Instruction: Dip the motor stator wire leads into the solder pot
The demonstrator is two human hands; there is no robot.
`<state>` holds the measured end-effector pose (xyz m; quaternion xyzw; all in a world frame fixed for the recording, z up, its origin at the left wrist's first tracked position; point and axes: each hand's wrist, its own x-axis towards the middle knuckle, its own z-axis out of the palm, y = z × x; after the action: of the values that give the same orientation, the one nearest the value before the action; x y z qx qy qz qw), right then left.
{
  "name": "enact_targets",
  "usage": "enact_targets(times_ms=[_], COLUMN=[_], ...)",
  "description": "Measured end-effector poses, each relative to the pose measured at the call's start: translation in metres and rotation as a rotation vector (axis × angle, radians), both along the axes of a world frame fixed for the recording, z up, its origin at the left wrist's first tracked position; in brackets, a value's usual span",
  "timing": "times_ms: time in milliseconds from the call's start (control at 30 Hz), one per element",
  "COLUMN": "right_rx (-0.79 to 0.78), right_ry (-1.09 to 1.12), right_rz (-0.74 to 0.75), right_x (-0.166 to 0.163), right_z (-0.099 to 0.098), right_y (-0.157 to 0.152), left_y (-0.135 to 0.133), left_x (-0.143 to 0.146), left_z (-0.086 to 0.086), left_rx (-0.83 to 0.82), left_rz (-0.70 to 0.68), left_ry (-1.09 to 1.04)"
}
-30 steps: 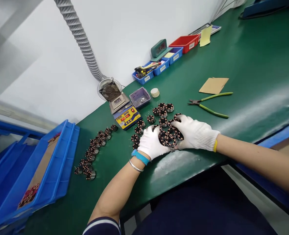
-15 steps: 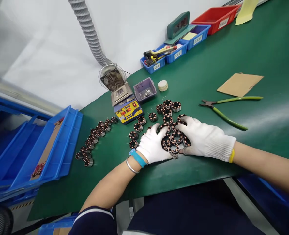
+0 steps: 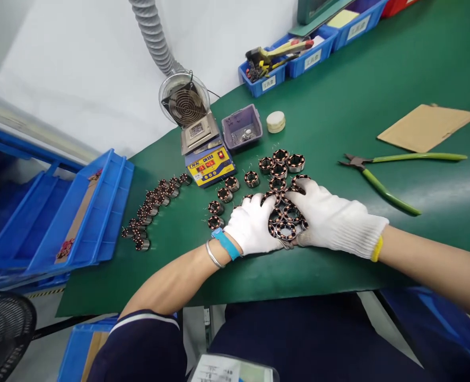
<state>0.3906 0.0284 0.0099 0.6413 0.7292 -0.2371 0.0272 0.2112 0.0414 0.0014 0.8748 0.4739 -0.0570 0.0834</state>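
Here a cluster of wound coils [image 3: 285, 222] lies on the green mat [image 3: 338, 106] near its front edge, penned between two white-gloved hands. The left hand [image 3: 253, 229] lies flat against the cluster's left side, fingers spread and loosely curved over the nearest coils; the right hand [image 3: 330, 220] cups the right side the same way, fingers extended and unclenched. How many coils sit under the palms cannot be told, since the gloves cover them. Loose coils continue just behind the fingertips, and a second row of coils [image 3: 151, 209] trails off to the left, well apart. Behind stand a solder pot [image 3: 207, 154], a fan [image 3: 184, 101] on a hose that is cut off by the top edge, and a grey tray [image 3: 242, 128] with small contents too fine to make out. Green-handled cutters [image 3: 382, 170] lie to the right near a card [image 3: 426, 127]. A blue crate [image 3: 95, 212] stands left of the mat.
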Motion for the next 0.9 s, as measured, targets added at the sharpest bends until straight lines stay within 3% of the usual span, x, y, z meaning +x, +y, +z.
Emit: enact_targets(times_ms=[167, 400, 700, 900], right_rx=[-0.05, 0.018, 0.022, 0.068], right_ry=[-0.036, -0.01, 0.026, 0.067], right_rz=[0.014, 0.057, 0.057, -0.011], right_x=[-0.003, -0.001, 0.004, 0.012], right_z=[-0.004, -0.011, 0.0, 0.022], right_y=[0.008, 0.013, -0.001, -0.003], left_y=[0.002, 0.008, -0.003, -0.001], left_x=[0.004, 0.006, 0.009, 0.02], left_z=[0.003, 0.005, 0.01, 0.026], left_rx=[-0.04, -0.07, -0.058, 0.023], left_rz=[0.033, 0.077, 0.107, 0.086], left_ry=[0.046, 0.027, 0.007, 0.032])
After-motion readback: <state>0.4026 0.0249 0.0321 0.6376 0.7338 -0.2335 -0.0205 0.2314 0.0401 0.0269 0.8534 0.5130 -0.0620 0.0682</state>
